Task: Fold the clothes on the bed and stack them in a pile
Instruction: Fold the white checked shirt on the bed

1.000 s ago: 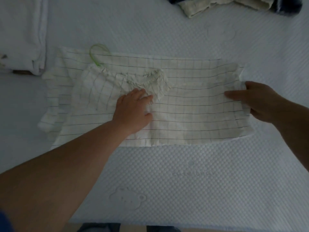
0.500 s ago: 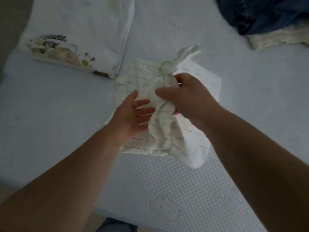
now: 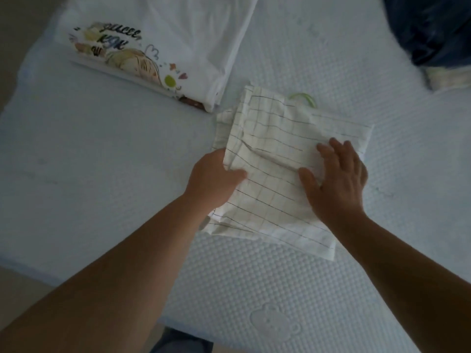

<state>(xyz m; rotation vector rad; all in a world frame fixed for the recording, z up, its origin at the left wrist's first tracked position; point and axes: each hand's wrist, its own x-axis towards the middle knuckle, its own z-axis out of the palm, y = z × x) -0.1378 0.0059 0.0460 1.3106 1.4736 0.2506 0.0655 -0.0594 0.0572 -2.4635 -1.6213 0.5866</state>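
A white checked garment (image 3: 275, 159) lies folded into a rough rectangle in the middle of the bed (image 3: 102, 161). A green loop (image 3: 304, 97) pokes out at its far edge. My left hand (image 3: 212, 180) grips the garment's left edge, with the thumb on top and the fingers hidden under the cloth. On the garment's right half, my right hand (image 3: 336, 179) presses flat with its fingers spread. A folded white T-shirt with a cartoon print (image 3: 158, 44) lies just beyond, at the upper left.
A dark blue garment (image 3: 433, 29) is heaped at the upper right, with a cream one (image 3: 448, 77) under its edge. The bed's near edge runs along the lower left, with floor (image 3: 23, 289) beyond it.
The garment lay spread wide, then my right hand lifted its right side over. It now lies flat in a smaller rectangle, my right hand pressing on top and my left at its edge.
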